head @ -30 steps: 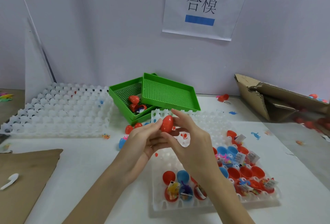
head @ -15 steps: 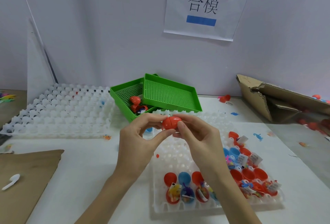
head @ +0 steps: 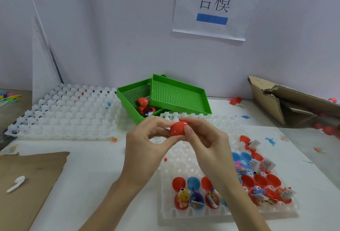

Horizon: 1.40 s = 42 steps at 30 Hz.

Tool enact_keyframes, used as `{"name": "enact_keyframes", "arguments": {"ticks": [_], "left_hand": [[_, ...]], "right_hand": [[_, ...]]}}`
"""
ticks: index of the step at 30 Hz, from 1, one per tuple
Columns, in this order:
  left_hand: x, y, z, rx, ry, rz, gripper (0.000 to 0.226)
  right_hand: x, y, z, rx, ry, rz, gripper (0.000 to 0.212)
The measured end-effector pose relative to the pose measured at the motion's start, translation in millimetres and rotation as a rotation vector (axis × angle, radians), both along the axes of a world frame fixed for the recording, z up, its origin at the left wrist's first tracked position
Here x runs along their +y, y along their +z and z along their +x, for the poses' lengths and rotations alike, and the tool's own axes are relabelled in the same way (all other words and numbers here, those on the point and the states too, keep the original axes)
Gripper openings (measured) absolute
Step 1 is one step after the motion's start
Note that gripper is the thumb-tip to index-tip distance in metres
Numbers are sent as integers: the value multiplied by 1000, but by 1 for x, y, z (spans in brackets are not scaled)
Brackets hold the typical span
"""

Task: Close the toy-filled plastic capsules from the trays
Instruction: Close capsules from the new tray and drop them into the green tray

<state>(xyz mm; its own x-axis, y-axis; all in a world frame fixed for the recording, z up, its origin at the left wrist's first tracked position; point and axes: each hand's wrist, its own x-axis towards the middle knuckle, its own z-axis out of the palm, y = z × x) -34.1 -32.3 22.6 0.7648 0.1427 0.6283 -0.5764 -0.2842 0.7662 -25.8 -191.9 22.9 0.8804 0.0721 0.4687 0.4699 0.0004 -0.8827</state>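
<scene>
A red plastic capsule (head: pixel 177 128) lies sideways between both hands, above the far end of the near white tray (head: pixel 185 159). My left hand (head: pixel 147 146) pinches its left end with thumb and fingers. My right hand (head: pixel 206 144) grips its right end, thumb in front. Open red and blue capsules with toys (head: pixel 196 194) fill the tray's front row, and several more (head: pixel 257 181) sit at its right side. Closed red capsules (head: pixel 142 101) lie in the lower green basket (head: pixel 128 92).
A second green basket (head: pixel 176 94) rests tilted on the first. A large white cell tray (head: pixel 64 113) lies at the left. Brown cardboard (head: pixel 27 181) with a white spoon (head: pixel 16 183) is at the near left; a torn cardboard box (head: pixel 287 102) stands at the right.
The capsule has turned from upright to lying sideways between the hands, which hold it by both ends. The hands have shifted slightly to the right.
</scene>
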Motion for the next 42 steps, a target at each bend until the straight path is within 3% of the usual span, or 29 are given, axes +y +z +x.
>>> {"name": "enact_keyframes", "arguments": {"ticks": [6,11,19,24,29,34,37,42], "left_hand": [[-2,-8,0,-218,146,258,24],[-4,-19,0,-423,291,565,15],[-3,-22,0,-394,248,642,33],[-3,-20,0,-402,224,668,22],[-6,-15,1,-276,165,503,31],[2,-4,5,-27,-186,295,45],[7,-1,8,59,-310,184,40],[15,-1,10,137,-460,-10,34]], "right_hand": [[8,0,-8,-125,-34,-174,22],[5,-1,-7,-68,-91,-210,14],[6,-2,-7,-150,-123,-326,9],[4,-4,-8,-143,-111,-367,6],[6,-4,-4,-103,-87,-345,8],[0,-7,1,-1,-112,-316,25],[-1,-4,1,-17,-141,-314,44],[-4,2,1,-95,-117,-251,33]]}}
